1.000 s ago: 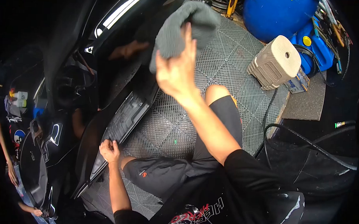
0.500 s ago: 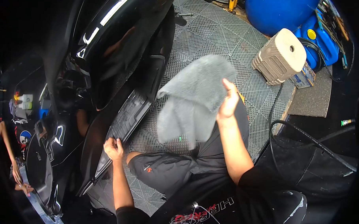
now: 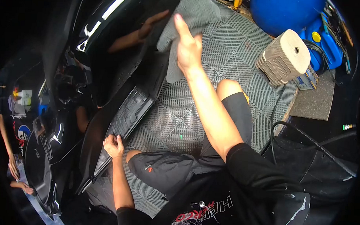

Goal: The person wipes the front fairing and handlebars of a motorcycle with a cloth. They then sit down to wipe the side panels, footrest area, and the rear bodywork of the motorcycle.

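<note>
My right hand (image 3: 189, 53), stretched out up ahead, grips a grey microfiber cloth (image 3: 199, 12), its thumb lying along the top. Part of the cloth hangs down below the hand, and its left edge overlaps the glossy black body panel (image 3: 127, 27), which mirrors the hand and forearm. My left hand (image 3: 113, 146) is closed over the lower part of the black plastic trim (image 3: 133, 111), a long ribbed ledge slanting along the panel's underside. Its fingers curl at the edge of that ledge.
Grey grated floor tiles (image 3: 229, 54) spread under my bent legs. To the right stand a beige plastic stool (image 3: 287, 56), a large blue drum (image 3: 286, 13) and a blue jerrycan (image 3: 333, 48). A black hose (image 3: 306, 138) loops nearby. Another person's hands (image 3: 19, 176) show at far left.
My right hand has moved up and to the left with the cloth, from above my lap to the upper edge of the black panel. My left hand stays on the trim.
</note>
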`<state>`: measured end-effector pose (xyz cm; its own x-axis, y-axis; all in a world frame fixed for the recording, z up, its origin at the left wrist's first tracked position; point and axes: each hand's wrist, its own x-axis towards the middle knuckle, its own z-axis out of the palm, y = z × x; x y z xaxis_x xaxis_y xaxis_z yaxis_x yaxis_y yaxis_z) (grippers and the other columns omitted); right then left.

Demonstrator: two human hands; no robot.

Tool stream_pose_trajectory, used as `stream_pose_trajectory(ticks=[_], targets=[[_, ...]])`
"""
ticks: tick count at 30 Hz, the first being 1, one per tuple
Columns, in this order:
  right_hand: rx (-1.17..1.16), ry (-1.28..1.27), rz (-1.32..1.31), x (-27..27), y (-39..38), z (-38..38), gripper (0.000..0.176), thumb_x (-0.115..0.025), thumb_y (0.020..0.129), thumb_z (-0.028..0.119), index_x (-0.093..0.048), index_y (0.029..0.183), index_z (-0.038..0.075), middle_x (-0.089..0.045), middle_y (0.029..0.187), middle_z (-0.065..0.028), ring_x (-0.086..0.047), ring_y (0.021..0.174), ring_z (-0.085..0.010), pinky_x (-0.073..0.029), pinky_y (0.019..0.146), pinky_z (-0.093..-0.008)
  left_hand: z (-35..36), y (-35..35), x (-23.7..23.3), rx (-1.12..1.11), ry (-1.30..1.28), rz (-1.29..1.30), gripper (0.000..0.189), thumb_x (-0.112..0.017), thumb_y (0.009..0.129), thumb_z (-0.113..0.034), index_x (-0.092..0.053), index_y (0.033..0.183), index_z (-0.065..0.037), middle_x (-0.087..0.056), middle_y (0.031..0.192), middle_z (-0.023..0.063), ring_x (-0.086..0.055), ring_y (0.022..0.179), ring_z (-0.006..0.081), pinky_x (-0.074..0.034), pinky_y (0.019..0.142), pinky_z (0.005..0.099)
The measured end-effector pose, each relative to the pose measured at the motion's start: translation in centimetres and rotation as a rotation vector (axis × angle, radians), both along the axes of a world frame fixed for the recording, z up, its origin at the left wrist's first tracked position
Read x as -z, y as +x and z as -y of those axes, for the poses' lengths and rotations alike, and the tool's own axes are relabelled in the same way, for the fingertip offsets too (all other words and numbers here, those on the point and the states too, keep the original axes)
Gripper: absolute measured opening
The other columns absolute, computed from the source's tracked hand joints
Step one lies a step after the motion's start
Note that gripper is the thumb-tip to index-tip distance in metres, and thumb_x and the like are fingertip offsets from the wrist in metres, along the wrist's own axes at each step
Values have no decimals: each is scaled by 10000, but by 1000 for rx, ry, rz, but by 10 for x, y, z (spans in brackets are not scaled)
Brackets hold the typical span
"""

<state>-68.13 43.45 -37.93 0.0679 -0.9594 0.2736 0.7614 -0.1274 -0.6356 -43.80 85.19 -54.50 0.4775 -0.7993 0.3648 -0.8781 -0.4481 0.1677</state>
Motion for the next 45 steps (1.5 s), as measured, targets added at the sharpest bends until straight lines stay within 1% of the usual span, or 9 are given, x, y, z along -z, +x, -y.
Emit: stream_pose_trajectory(ticks=[7, 15, 19, 23, 30, 35, 38, 41, 45], targets=[[-207, 439, -57, 117, -1, -105, 451, -474, 1075, 243, -548, 1385, -76, -587, 1429, -177, -539, 1354, -260, -379, 1189, -404, 3, -3, -5, 10, -14, 26, 334, -705, 873, -245, -454, 720, -87, -477, 642, 76, -506, 637, 319, -395, 692, 437], [366, -405, -459, 67, 5, -3, 417, -421, 1035, 47, -521, 1411, -104, -587, 1437, -213, -562, 1347, -294, -395, 1192, -400, 6, -7, -8, -24, 9, 17, 351, -704, 868, -242, -440, 699, -84, -463, 634, 81, -491, 635, 325, -391, 674, 448], [-267, 428, 326, 84, 8, -92, 400, -567, 1034, 276, -611, 1298, -22, -654, 1274, -118, -624, 1195, -224, -487, 1071, -386, 3, -3, -2, -29, 24, 2, 354, -701, 875, -248, -444, 695, -84, -464, 630, 79, -494, 633, 321, -388, 671, 446], [-382, 743, -142, 234, 37, -178, 501, -533, 1028, 319, -571, 1389, -27, -593, 1419, -152, -486, 1384, -260, -299, 1223, -413, 3, -4, -4, 3, 17, -3, 351, -676, 897, -256, -455, 697, -71, -465, 634, 90, -497, 641, 326, -384, 668, 450], [-326, 573, -74, 140, 6, -145, 547, -474, 1079, 308, -482, 1484, -59, -392, 1627, -174, -309, 1531, -230, -172, 1278, -386, 0, -1, 0, -1, 19, 6, 350, -669, 898, -246, -449, 694, -67, -455, 622, 95, -485, 629, 332, -384, 667, 457], [-458, 711, 47, 192, 44, -143, 739, -490, 1077, 481, -359, 1549, -73, -310, 1665, -153, -278, 1542, -220, -185, 1276, -357, 2, -3, 0, -10, 20, 10, 339, -671, 893, -237, -450, 694, -75, -462, 624, 90, -496, 636, 331, -389, 671, 462], [-580, 777, -11, 218, 54, -123, 534, -479, 1077, 429, -600, 1361, -6, -692, 1269, -102, -621, 1206, -234, -406, 1144, -370, 5, -1, -3, -10, 14, 29, 339, -673, 891, -244, -448, 699, -80, -468, 629, 89, -502, 642, 331, -389, 670, 462], [-661, 832, -94, 194, 56, -90, 466, -439, 1087, 387, -628, 1303, 19, -723, 1098, -64, -661, 1040, -201, -463, 1081, -376, 3, -5, -5, -14, 22, 27, 345, -679, 889, -258, -445, 703, -86, -475, 634, 87, -507, 643, 328, -389, 672, 458], [-565, 740, 14, 141, 28, -108, 514, -386, 1099, 371, -561, 1419, 10, -650, 1377, -118, -596, 1282, -234, -406, 1156, -379, -1, -1, 0, -13, 29, 30, 338, -683, 886, -263, -452, 711, -90, -471, 635, 80, -504, 639, 324, -385, 674, 448]])
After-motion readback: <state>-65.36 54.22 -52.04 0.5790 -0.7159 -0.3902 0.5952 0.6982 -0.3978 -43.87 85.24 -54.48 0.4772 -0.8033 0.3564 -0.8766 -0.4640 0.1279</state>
